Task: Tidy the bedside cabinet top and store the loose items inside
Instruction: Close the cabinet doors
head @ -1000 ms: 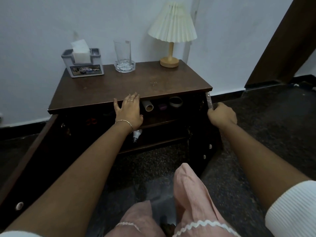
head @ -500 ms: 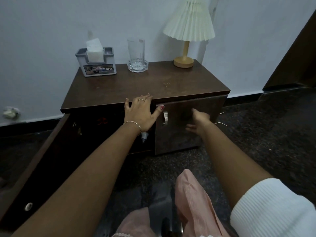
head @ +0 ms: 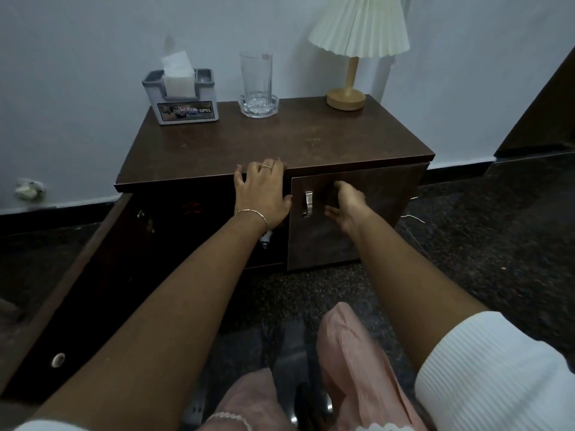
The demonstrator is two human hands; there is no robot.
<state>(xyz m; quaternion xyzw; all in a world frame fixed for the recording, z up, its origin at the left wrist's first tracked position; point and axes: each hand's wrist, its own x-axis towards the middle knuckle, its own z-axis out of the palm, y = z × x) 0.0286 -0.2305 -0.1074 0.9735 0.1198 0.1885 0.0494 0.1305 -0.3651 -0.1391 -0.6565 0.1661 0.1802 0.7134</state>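
The right door (head: 373, 213) has swung shut under the right hand (head: 348, 203), its fingers relaxed and open. The left hand (head: 263, 194) rests with fingers spread on the worktop (head: 280, 141) edge. A stored small item (head: 265, 241) sits inside, just below them. The left door (head: 77, 290) is open, likely next to close.

Pale bluish wall (head: 93, 57) from 9 to 1 o'clock; black skirting (head: 460, 172) below; dark speckled floor (head: 497, 244) at 3 o'clock; dark wooden panel (head: 544, 113) at 2 o'clock.
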